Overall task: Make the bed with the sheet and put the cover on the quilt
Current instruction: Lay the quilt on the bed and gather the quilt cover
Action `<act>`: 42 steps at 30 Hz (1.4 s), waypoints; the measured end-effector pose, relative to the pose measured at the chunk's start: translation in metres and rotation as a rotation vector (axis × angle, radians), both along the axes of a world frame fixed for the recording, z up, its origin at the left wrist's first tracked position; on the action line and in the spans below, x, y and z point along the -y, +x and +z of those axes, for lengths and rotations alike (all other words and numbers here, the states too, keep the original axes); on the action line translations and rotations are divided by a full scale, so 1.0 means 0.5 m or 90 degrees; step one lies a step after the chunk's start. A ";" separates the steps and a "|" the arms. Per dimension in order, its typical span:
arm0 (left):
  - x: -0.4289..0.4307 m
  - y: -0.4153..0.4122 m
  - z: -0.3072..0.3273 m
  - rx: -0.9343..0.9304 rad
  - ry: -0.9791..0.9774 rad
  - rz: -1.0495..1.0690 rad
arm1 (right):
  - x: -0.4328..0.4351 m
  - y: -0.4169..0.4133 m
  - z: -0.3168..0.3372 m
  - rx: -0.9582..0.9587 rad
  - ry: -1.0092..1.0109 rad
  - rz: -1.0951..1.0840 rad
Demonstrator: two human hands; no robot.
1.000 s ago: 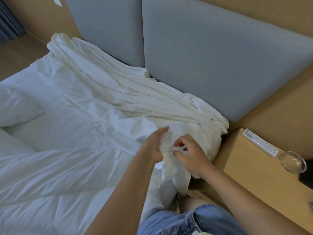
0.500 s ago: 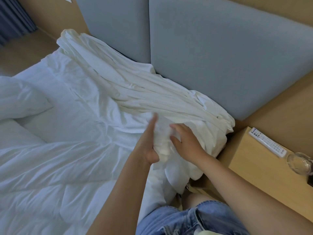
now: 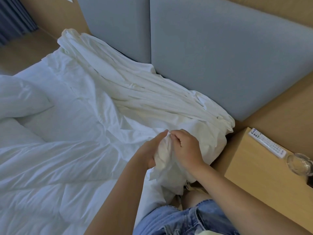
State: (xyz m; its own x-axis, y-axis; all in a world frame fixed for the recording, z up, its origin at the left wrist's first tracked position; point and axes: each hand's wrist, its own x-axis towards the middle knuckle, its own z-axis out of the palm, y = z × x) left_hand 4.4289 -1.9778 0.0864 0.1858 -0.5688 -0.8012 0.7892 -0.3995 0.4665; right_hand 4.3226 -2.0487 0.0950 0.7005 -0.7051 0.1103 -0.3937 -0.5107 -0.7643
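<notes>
Corner [image 3: 165, 150] of white cloth sits bunched between both hands, low and just right of the view's middle. The left hand [image 3: 149, 150] cups it from 9 o'clock, fingers wrapped round the bunch. The right hand [image 3: 186, 148] pinches its top from 3 o'clock with curled fingers, so the fingertips of both nearly meet. Whether quilt and cover are both inside that bunch cannot be told.

From the hands the cream cover [image 3: 135, 89] runs as a long gathered band toward 11 o'clock, its long axis following the foot of the grey headboard [image 3: 220, 65]. The quilt [image 3: 67, 150] lies spread toward 9 and 7 o'clock. The right hand is the nearer to the cover's bulk at 1 o'clock, so it looks better placed to draw the cover down while the left keeps the corner.

At 4 o'clock stands a bedside table [image 3: 254, 175] with a remote [image 3: 267, 145] and a glass dish [image 3: 299, 164]
</notes>
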 end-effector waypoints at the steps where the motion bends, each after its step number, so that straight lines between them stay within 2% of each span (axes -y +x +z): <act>1: -0.002 0.000 0.002 -0.028 -0.012 -0.023 | -0.004 0.003 0.003 0.006 -0.023 0.015; 3: -0.003 0.004 0.011 -0.038 -0.025 -0.027 | -0.023 0.012 0.012 0.008 -0.078 0.097; 4: 0.003 0.007 0.021 -0.008 -0.024 -0.015 | -0.033 0.014 0.011 0.015 -0.083 0.131; 7: 0.018 0.017 0.057 0.305 0.038 0.073 | -0.034 0.008 0.002 0.039 -0.015 0.129; 8: 0.019 0.025 0.066 0.353 0.013 0.125 | -0.025 0.005 -0.001 0.033 0.009 0.095; 10: 0.009 0.041 0.075 0.307 -0.100 0.214 | -0.006 0.001 0.001 0.018 0.040 0.026; 12: -0.006 0.045 0.074 0.131 -0.207 0.249 | 0.010 0.004 0.010 0.027 0.032 -0.007; 14: -0.017 0.027 0.065 -0.043 -0.222 0.215 | 0.019 0.010 0.015 -0.008 0.030 0.025; 16: -0.026 -0.001 0.053 -0.117 -0.170 0.137 | 0.024 0.012 0.009 -0.116 0.023 0.095; 19: -0.043 -0.004 0.041 -0.046 -0.116 0.001 | 0.027 0.004 -0.008 -0.275 0.044 0.171; 21: -0.050 0.013 0.045 0.030 -0.133 0.009 | 0.031 -0.003 -0.019 -0.305 0.053 0.171; 23: -0.046 0.023 0.054 0.093 -0.135 0.125 | 0.037 -0.004 -0.020 -0.265 0.050 0.130; 25: -0.032 0.018 0.045 0.095 -0.107 0.266 | 0.036 0.000 -0.012 -0.182 0.049 0.093; 27: -0.017 0.007 0.029 0.029 -0.112 0.360 | 0.026 0.004 -0.003 -0.105 0.025 0.080; 29: -0.006 0.003 0.021 -0.073 -0.129 0.359 | 0.007 -0.001 -0.001 -0.074 -0.002 0.083; 31: 0.001 0.005 0.019 -0.081 -0.078 0.212 | -0.009 -0.012 -0.008 -0.069 -0.018 0.088; 34: 0.013 0.005 0.018 0.058 0.037 -0.128 | -0.012 -0.029 -0.017 -0.057 -0.030 0.083; 36: 0.019 0.009 0.025 0.150 0.055 -0.208 | -0.012 -0.032 -0.016 -0.055 -0.034 0.096; 38: 0.026 0.011 0.041 0.240 0.071 -0.164 | -0.018 -0.033 -0.016 -0.048 -0.037 0.119; 40: 0.027 0.015 0.054 0.300 0.047 -0.032 | -0.026 -0.035 -0.015 -0.036 -0.036 0.138; 42: 0.027 0.030 0.063 0.250 -0.056 0.119 | -0.026 -0.036 -0.010 -0.015 -0.004 0.139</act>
